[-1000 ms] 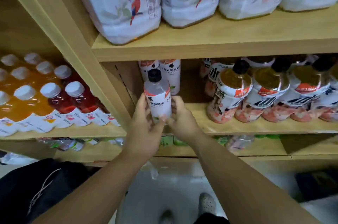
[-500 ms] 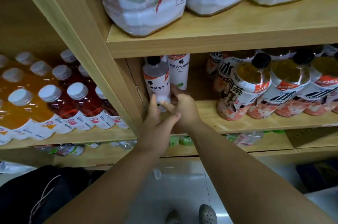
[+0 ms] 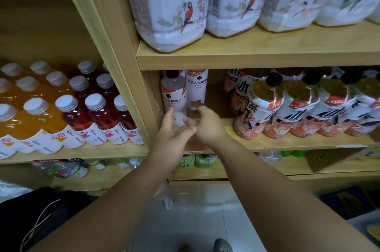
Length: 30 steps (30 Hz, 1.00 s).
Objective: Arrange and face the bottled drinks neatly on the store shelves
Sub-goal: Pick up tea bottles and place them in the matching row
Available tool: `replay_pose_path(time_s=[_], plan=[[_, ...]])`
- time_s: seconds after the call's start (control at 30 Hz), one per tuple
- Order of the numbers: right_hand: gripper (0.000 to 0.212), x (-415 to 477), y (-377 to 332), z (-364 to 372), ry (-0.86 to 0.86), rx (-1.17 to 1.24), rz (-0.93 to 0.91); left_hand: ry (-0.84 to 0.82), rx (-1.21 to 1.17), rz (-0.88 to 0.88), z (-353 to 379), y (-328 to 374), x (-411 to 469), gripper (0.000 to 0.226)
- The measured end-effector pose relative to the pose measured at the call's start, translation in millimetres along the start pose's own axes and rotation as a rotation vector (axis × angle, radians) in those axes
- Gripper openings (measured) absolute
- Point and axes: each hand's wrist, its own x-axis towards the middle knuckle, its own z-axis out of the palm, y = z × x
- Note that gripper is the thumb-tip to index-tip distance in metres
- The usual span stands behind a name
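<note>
2 bottles: upright at the left end of the middle shelf (image 3: 287, 145), just beside the divider (image 3: 123, 70).
Front bottle (image 3: 173, 95): black cap, label facing out.
Rear bottle (image 3: 196, 87): same label, behind, to its right.
Left hand (image 3: 171, 134): fingers straight, tips at the front bottle base.
Right hand (image 3: 207, 126): fingers loosely bent, holding nothing.

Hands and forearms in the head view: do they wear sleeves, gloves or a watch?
No. The left hand and right hand are bare: no gloves, rings or watch. The left forearm and right forearm show no sleeve as far as the picture reaches.
</note>
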Motion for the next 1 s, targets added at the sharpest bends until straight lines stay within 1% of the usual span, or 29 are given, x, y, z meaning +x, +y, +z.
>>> replay_pose_path(time_s=[0.1, 0.17, 0.23, 0.33, 0.43, 0.53, 0.6, 0.7, 0.77, 0.9, 1.0], plan=[[0.043, -31, -18, -31, 0.101, -0.046, -0.073, 0.042, 0.108, 0.106, -7, 20, -22, 0.066], [0.034, -51, -41, -60, 0.164, -0.073, -0.151, 0.063, 0.198, 0.237, -12, 40, -38, 0.047], [0.027, -72, -72, -90, 0.232, -0.056, -0.236, 0.097, 0.273, 0.387, -15, 65, -56, 0.038], [0.012, -107, -123, -137, 0.314, 0.031, -0.376, 0.163, 0.299, 0.656, -17, 113, -83, 0.040], [0.005, -140, -167, -181, 0.390, 0.077, -0.515, 0.211, 0.300, 0.905, -18, 168, -105, 0.041], [0.007, -164, -213, -227, 0.497, 0.115, -0.655, 0.269, 0.311, 1.112, -22, 226, -121, 0.043], [0.009, -175, -247, -256, 0.572, 0.078, -0.746, 0.296, 0.348, 1.239, -28, 265, -131, 0.046], [0.021, -180, -296, -297, 0.669, 0.057, -0.851, 0.372, 0.421, 1.311, -39, 328, -145, 0.044], [0.025, -174, -327, -321, 0.701, 0.047, -0.868, 0.429, 0.426, 1.332, -44, 371, -148, 0.038], [0.046, -149, -381, -357, 0.791, -0.058, -0.820, 0.547, 0.482, 1.321, -46, 450, -136, 0.048], [0.061, -126, -406, -368, 0.839, -0.180, -0.750, 0.602, 0.520, 1.254, -41, 485, -115, 0.056]])
